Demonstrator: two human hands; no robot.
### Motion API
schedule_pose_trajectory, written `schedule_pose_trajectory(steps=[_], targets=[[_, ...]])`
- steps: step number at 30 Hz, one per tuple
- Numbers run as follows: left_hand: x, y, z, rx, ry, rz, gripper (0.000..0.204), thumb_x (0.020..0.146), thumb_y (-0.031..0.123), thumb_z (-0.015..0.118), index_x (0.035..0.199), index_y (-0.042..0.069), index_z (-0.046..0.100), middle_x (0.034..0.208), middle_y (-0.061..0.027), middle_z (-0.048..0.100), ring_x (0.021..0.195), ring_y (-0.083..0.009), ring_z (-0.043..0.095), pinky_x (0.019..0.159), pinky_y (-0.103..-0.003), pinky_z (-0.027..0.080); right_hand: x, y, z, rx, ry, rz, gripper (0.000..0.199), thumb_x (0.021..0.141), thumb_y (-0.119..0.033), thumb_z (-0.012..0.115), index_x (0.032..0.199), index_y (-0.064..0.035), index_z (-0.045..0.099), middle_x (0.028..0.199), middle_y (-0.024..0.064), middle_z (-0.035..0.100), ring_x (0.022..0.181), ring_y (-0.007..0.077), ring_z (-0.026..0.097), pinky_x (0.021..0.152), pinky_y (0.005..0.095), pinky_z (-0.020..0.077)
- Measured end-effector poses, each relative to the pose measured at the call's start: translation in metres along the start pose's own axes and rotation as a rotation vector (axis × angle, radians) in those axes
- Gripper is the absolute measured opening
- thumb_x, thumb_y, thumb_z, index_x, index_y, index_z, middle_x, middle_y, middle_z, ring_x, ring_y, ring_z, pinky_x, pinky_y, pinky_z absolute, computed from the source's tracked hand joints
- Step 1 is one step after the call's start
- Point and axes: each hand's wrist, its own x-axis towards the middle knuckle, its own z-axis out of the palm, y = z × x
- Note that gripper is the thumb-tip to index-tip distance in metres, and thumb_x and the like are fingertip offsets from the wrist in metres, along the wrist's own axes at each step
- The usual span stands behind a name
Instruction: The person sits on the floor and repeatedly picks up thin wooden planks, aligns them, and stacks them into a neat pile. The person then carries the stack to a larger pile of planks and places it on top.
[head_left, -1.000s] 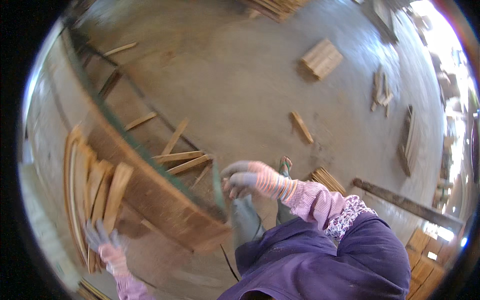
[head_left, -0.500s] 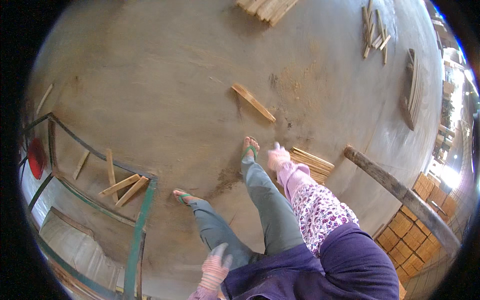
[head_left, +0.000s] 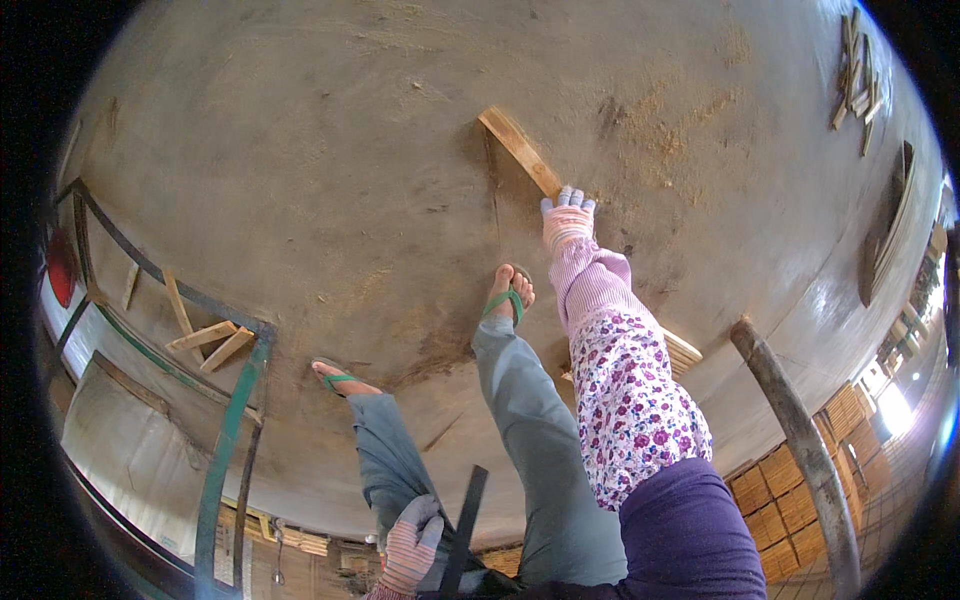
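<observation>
My right hand [head_left: 569, 218], in a pink striped glove with grey fingertips, reaches forward to the near end of a short wooden board [head_left: 520, 150] lying on the floor. Its fingers are stretched out and slightly apart at the board's end; whether they press on it I cannot tell. Low in the view, by my left thigh, is my left hand [head_left: 412, 545] in a matching glove. Its fingers are loosely bent and apart, with nothing seen in them. Beneath my right forearm, partly hidden, lies a bundle of thin wooden strips [head_left: 680, 352].
A green and dark metal frame [head_left: 232, 420] stands to my left, with several wood offcuts [head_left: 205, 337] inside it. On the right a thick wooden pole [head_left: 795, 430] slants past stacked wood bundles [head_left: 785, 500]. More sticks [head_left: 855, 80] and a strip pile [head_left: 888, 235] lie at far right.
My right hand has moved forward from beside the strip bundle to the board's near end. My left hand stays low near my thigh. The view has shifted as I lean.
</observation>
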Motion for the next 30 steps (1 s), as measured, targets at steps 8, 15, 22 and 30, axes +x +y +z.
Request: schedule_pose_trajectory(steps=[8, 15, 22, 30], targets=[[-0.035, 0.014, -0.022, 0.147, -0.03, 0.265, 0.051, 0.094, 0.033, 0.067, 0.134, 0.004, 0.056, 0.124, -0.0215, 0.067, 0.116, -0.0364, 0.064, 0.098, -0.042, 0.05, -0.226, -0.067, -0.039, 0.539, 0.128, -0.307, 0.068, 0.082, -0.033, 0.077, 0.143, -0.0165, 0.053, 0.138, 0.0263, 0.052, 0.128, 0.0448, 0.05, 0.105, 0.0482, 0.0458], [-0.07, 0.072, -0.102, -0.239, 0.265, 0.316, 0.066, 0.099, 0.033, 0.063, 0.152, 0.008, 0.033, 0.138, -0.0268, 0.057, 0.118, -0.0405, 0.063, 0.097, -0.044, 0.051, -0.565, -0.176, -0.125, 0.692, 0.218, -0.93, 0.063, 0.078, -0.028, 0.079, 0.135, -0.0113, 0.057, 0.13, 0.0276, 0.051, 0.122, 0.0486, 0.051, 0.102, 0.0532, 0.0464], [-0.292, 0.008, -0.293, 0.302, 0.366, 0.745, 0.041, 0.097, 0.019, 0.056, 0.137, 0.008, 0.051, 0.099, -0.0212, 0.068, 0.094, -0.0375, 0.068, 0.085, -0.047, 0.053, -0.667, -0.269, -0.165, 0.823, 0.226, -1.103, 0.057, 0.079, -0.013, 0.078, 0.132, -0.0054, 0.058, 0.122, 0.0206, 0.063, 0.113, 0.0392, 0.062, 0.096, 0.0435, 0.0509], [-0.468, -0.211, -0.544, 0.557, 1.217, 0.674, 0.035, 0.086, 0.012, 0.063, 0.121, 0.011, 0.066, 0.109, -0.0119, 0.068, 0.108, -0.035, 0.061, 0.102, -0.051, 0.043, -0.638, -0.345, -0.125, 0.298, 0.138, -0.617, 0.052, 0.085, -0.028, 0.072, 0.13, -0.0052, 0.062, 0.122, 0.0207, 0.068, 0.116, 0.0329, 0.065, 0.099, 0.0396, 0.0502]])
